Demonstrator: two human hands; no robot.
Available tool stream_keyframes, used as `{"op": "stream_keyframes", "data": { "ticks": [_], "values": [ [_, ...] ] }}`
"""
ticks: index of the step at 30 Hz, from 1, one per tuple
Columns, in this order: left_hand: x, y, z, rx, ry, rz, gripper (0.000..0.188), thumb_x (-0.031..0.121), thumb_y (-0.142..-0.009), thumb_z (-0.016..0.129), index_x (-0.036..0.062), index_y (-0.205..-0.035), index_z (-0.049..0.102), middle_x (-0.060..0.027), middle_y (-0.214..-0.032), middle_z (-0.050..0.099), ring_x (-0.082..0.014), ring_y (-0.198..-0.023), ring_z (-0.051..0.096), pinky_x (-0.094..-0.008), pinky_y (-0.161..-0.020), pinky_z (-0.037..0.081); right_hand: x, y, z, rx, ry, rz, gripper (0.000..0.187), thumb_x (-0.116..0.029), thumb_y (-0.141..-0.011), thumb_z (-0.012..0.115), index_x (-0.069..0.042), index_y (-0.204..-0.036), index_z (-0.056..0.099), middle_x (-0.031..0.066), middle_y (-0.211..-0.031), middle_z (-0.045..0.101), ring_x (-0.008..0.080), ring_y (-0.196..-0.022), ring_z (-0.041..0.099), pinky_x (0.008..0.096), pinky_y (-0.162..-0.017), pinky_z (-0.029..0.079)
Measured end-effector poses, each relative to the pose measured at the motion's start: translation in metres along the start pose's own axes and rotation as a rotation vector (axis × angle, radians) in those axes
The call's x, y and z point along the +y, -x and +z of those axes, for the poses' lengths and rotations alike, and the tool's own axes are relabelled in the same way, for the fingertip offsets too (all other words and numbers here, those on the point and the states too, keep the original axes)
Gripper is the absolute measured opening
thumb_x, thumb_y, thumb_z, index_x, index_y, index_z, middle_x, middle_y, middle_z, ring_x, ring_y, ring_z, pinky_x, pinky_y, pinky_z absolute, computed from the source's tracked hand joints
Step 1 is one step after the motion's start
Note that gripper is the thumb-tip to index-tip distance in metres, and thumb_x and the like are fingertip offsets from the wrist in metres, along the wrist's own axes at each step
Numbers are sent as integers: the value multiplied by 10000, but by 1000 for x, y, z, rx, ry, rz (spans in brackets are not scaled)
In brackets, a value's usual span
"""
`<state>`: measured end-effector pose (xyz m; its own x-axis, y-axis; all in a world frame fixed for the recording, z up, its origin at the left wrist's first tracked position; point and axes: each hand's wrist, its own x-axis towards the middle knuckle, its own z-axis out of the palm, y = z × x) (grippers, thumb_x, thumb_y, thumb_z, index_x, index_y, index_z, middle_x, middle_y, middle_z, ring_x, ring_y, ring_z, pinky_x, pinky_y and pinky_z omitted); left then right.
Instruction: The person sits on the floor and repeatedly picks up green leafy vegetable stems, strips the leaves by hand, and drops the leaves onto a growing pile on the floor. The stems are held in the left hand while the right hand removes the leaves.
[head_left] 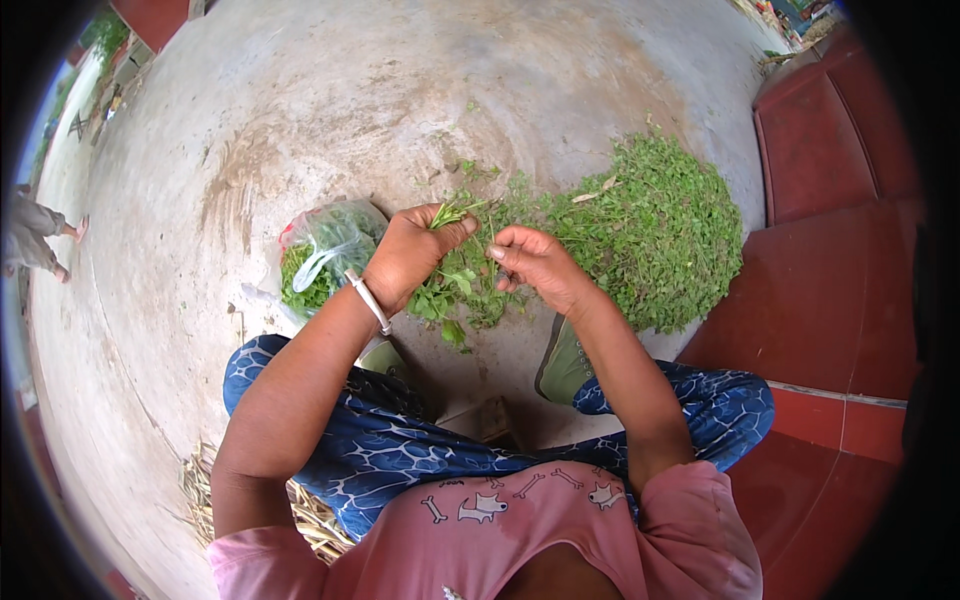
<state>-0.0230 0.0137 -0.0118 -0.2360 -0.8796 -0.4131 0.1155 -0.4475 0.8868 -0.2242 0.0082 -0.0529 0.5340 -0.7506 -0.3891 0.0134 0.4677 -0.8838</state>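
My left hand is closed round a small bunch of leafy greens. The stems poke out past the thumb and the leaves hang below the fist. Close beside it on the right, my right hand has its thumb and fingers pinched together; whatever is between them is too small to make out. Right of my hands spreads a big heap of leafy greens on the concrete. Just left of my left hand stands a clear plastic bag with greens inside.
Loose leaves and bits of soil lie on the concrete floor beyond my hands. Red panels run along the right side. Dry stalks lie at lower left by my leg. Another person's legs show at the far left edge.
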Motion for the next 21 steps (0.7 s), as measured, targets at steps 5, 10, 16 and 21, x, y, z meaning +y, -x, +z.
{"op": "stream_keyframes", "data": {
  "ticks": [5, 10, 16, 21],
  "values": [
    [17, 6, -2, -2, 41, -178, 195, 226, -855, 638, 55, -947, 661, 35, -748, 590, -54, -623, 506, -219, -524, 434, -1, 2, -16, 60, -22, 77, 137, -227, -897, 563, -95, -933, 565, 10, -841, 608, 70, -642, 555, 209, -580, 445],
    [19, 4, -7, -49, 50, -150, 208, 230, -849, 637, 63, -972, 652, 40, -696, 545, -58, -561, 466, -232, -454, 410, 12, -7, -31, 210, 369, 59, 108, -157, -889, 543, -75, -957, 564, 22, -871, 619, 71, -635, 568, 213, -561, 437],
    [22, 6, -4, -125, 80, -125, 272, 255, -870, 587, -8, -939, 600, 9, -570, 415, -108, -488, 446, -249, -408, 338, 0, -1, -22, 241, 373, 9, 262, -123, -876, 553, -48, -1126, 533, 40, -922, 618, 90, -692, 579, 244, -593, 451],
    [23, 6, -6, -245, 157, -134, 259, 250, -873, 577, -3, -928, 592, 13, -553, 371, -119, -457, 435, -250, -419, 353, -13, 5, 0, 20, 158, -183, 471, -162, -866, 582, -63, -1300, 430, 49, -1108, 566, 119, -891, 561, 302, -782, 461]
  ]
}}
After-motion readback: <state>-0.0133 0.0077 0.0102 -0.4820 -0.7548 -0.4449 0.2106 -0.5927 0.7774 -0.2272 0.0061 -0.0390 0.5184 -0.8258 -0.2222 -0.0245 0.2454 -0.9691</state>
